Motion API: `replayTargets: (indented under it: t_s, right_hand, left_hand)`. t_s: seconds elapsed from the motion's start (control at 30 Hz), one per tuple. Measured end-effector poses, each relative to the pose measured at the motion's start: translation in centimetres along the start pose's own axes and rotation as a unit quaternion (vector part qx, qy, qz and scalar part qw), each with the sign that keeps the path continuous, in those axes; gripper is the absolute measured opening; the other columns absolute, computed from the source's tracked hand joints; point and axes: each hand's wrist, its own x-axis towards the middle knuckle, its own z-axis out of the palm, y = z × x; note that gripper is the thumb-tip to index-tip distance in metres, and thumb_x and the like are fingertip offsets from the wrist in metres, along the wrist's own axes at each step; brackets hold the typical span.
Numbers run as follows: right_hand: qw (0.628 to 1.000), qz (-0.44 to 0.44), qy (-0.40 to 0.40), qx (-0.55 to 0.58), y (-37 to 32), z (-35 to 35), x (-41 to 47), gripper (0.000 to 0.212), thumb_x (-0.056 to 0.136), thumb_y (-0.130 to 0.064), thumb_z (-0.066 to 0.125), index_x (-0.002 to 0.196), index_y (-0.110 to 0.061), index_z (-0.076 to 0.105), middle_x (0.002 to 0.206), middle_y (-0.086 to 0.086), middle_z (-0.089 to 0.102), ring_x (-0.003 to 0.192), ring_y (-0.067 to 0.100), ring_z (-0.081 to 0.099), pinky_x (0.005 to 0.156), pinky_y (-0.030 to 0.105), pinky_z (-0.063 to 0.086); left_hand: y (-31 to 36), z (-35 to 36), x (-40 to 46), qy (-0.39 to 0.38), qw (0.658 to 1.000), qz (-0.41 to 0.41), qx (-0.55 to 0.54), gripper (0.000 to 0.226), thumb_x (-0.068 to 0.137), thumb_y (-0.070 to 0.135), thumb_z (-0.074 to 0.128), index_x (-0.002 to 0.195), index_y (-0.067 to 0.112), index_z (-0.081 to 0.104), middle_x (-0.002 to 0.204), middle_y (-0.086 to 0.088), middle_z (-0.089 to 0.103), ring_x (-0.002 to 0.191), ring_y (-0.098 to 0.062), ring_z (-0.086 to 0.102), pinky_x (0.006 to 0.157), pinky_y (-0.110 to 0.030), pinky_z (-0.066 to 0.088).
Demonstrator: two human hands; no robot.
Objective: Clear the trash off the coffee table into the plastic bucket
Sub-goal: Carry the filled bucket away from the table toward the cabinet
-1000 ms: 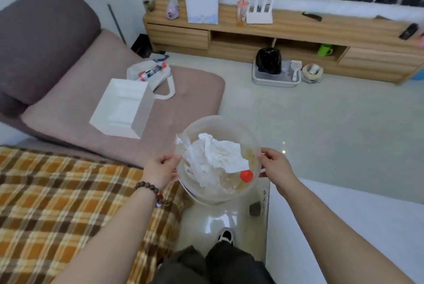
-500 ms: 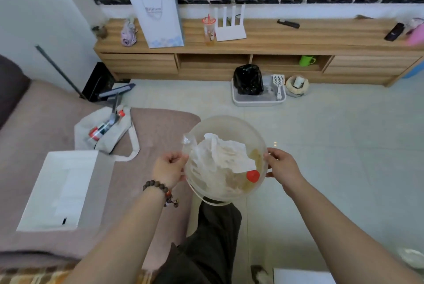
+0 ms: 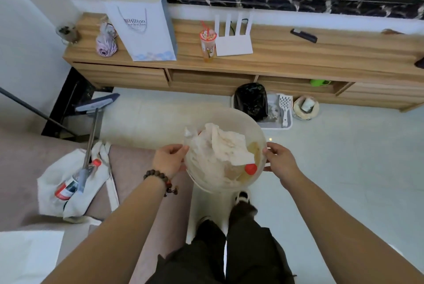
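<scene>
Both hands [image 3: 169, 160] [image 3: 278, 161] outstretched, fingers curled

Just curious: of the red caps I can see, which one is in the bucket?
The loose red cap by the right hand; the other tops a bottle in the cloth bag.

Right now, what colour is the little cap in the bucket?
Red: the cap shows best in the head view.

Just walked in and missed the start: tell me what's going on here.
A person is standing and holding a translucent round plastic bucket, left hand and right hand gripping opposite sides of its rim. Inside are crumpled white paper and a small red cap. Ahead is the long wooden cabinet.
</scene>
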Motion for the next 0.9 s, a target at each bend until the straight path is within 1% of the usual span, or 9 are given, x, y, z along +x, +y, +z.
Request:
replayTargets:
  t_s: [0.17,0.27,0.3,0.43,0.5,0.6,0.7,0.77,0.9]
  right_hand:
    - [0.999,0.009,-0.017,-0.049,-5.3,0.2,9.1,0.031,0.097,-0.021,0.047,0.126,-0.014,0.056,0.113,0.010,0.065,0.097,0.028,0.065,0.080,0.044,0.058]
    - [0.997,0.006,-0.036,-0.072,-7.8,0.4,15.9,0.030,0.097,-0.022,0.047,0.126,-0.017,0.055,0.116,0.008,0.063,0.100,0.027,0.063,0.083,0.044,0.058]
    - [0.996,0.007,-0.044,-0.083,-8.6,0.5,18.3,0.031,0.097,-0.022,0.047,0.126,-0.017,0.054,0.117,0.007,0.062,0.102,0.027,0.062,0.084,0.043,0.057]
    - [0.990,0.018,-0.076,-0.114,-11.0,1.3,27.3,0.027,0.096,-0.021,0.048,0.123,-0.020,0.056,0.112,0.003,0.061,0.099,0.024,0.061,0.079,0.037,0.056]
    - [0.987,0.021,-0.089,-0.131,-11.6,1.9,31.4,0.024,0.097,-0.021,0.048,0.119,-0.021,0.058,0.106,0.001,0.062,0.095,0.022,0.062,0.077,0.036,0.057]
    - [0.983,0.034,-0.103,-0.146,-11.5,3.3,37.4,0.024,0.096,-0.020,0.048,0.118,-0.022,0.059,0.104,0.002,0.063,0.094,0.022,0.062,0.078,0.038,0.058]
    - [0.980,0.048,-0.107,-0.158,-9.7,5.8,43.7,0.025,0.096,-0.021,0.049,0.119,-0.023,0.058,0.106,0.002,0.063,0.096,0.022,0.062,0.081,0.041,0.058]
    - [0.979,0.053,-0.111,-0.164,-7.8,7.9,48.3,0.025,0.095,-0.021,0.050,0.119,-0.024,0.059,0.105,0.001,0.064,0.095,0.022,0.063,0.083,0.046,0.057]
    - [0.978,0.050,-0.115,-0.168,-2.9,12.3,57.1,0.028,0.095,-0.024,0.049,0.122,-0.026,0.057,0.099,-0.005,0.065,0.092,0.019,0.063,0.085,0.046,0.057]
  left_hand:
    - [4.4,2.6,6.6,0.019,0.999,-0.034,-0.027,0.029,0.093,0.017,0.064,0.117,0.001,0.065,0.096,-0.006,0.069,0.081,-0.020,0.068,0.056,-0.025,0.059]
    - [6.7,5.0,11.4,0.037,0.998,-0.049,-0.024,0.029,0.094,0.019,0.063,0.117,0.002,0.066,0.097,-0.007,0.071,0.084,-0.021,0.069,0.072,-0.039,0.062]
    - [7.4,5.8,13.2,0.048,0.997,-0.056,-0.025,0.029,0.094,0.019,0.062,0.117,0.003,0.066,0.096,-0.006,0.071,0.085,-0.021,0.070,0.074,-0.040,0.062]
    - [9.4,9.0,20.0,0.091,0.992,-0.077,-0.043,0.023,0.093,0.017,0.063,0.110,0.003,0.070,0.088,-0.003,0.072,0.082,-0.017,0.069,0.057,-0.022,0.058]
    - [9.9,10.4,23.3,0.112,0.988,-0.097,-0.052,0.023,0.093,0.018,0.063,0.110,0.004,0.070,0.092,-0.005,0.072,0.083,-0.017,0.068,0.061,-0.024,0.057]
    - [9.7,12.2,28.5,0.124,0.982,-0.127,-0.059,0.019,0.095,0.016,0.060,0.106,0.004,0.069,0.093,-0.009,0.071,0.083,-0.020,0.067,0.066,-0.028,0.057]
    - [8.1,13.7,34.5,0.134,0.979,-0.140,-0.071,0.012,0.095,0.012,0.058,0.087,0.013,0.067,0.084,-0.001,0.069,0.077,-0.013,0.066,0.050,-0.016,0.053]
    - [6.3,14.7,39.0,0.140,0.976,-0.145,-0.079,0.010,0.095,0.011,0.058,0.090,0.013,0.066,0.085,0.001,0.068,0.078,-0.012,0.065,0.048,-0.014,0.052]
    - [1.2,16.7,47.8,0.136,0.973,-0.155,-0.107,0.013,0.094,0.006,0.056,0.098,0.008,0.069,0.094,-0.008,0.071,0.083,-0.017,0.066,0.071,-0.029,0.056]
